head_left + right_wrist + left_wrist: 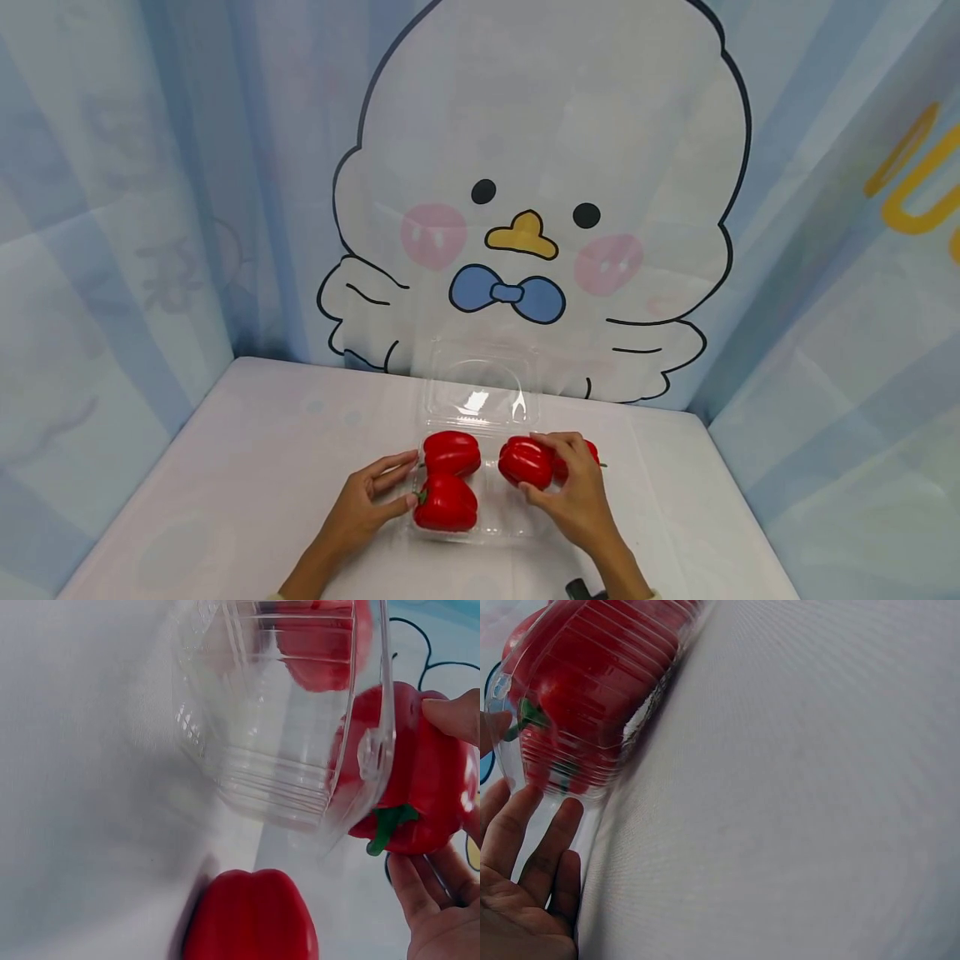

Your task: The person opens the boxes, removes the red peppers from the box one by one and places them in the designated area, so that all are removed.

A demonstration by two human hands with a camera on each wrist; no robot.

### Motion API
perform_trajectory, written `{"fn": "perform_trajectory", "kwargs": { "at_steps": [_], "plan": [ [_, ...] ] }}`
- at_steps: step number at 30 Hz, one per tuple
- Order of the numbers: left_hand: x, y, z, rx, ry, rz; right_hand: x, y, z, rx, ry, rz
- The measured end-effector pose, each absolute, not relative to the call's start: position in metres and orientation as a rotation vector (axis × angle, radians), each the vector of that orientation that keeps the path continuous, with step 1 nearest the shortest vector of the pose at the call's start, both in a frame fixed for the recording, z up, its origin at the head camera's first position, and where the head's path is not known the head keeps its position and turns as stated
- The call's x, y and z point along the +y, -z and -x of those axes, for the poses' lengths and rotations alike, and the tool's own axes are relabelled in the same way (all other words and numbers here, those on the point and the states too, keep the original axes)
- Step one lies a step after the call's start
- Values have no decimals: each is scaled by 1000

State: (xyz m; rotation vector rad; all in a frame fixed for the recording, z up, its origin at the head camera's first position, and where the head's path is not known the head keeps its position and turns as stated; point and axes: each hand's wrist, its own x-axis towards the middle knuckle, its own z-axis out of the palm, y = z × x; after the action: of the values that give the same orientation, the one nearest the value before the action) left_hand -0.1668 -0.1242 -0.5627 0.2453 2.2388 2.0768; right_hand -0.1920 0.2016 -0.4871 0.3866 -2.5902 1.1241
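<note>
A clear plastic clamshell container (504,510) lies on the table with its lid (480,379) raised at the back. Two red bell peppers fill its left half, one behind (452,452) and one in front (446,505). The left hand (363,500) rests straight fingers against the container's left side, as the left wrist view also shows. Over the container's right half, the right hand (583,496) grips another red bell pepper (524,462) between thumb and fingers; its green stem shows in the right wrist view. One more bell pepper (251,919) lies outside, right of the container.
A small black object (579,590) pokes in at the front edge of the table (277,450). Behind the table hangs a cloth backdrop (637,125) with a cartoon chick, and cloth also encloses both sides.
</note>
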Motion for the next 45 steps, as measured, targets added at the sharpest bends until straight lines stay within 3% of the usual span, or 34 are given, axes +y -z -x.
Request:
{"fn": "perform_trajectory", "kwargs": {
  "at_steps": [20, 45],
  "plan": [
    [-123, 562, 167, 2249, -2069, -257, 225, 484, 188, -2552, -1016, -339],
    [-120, 564, 167, 2234, -2078, -148, 248, 486, 170, -2599, -1009, -71]
  ]
}}
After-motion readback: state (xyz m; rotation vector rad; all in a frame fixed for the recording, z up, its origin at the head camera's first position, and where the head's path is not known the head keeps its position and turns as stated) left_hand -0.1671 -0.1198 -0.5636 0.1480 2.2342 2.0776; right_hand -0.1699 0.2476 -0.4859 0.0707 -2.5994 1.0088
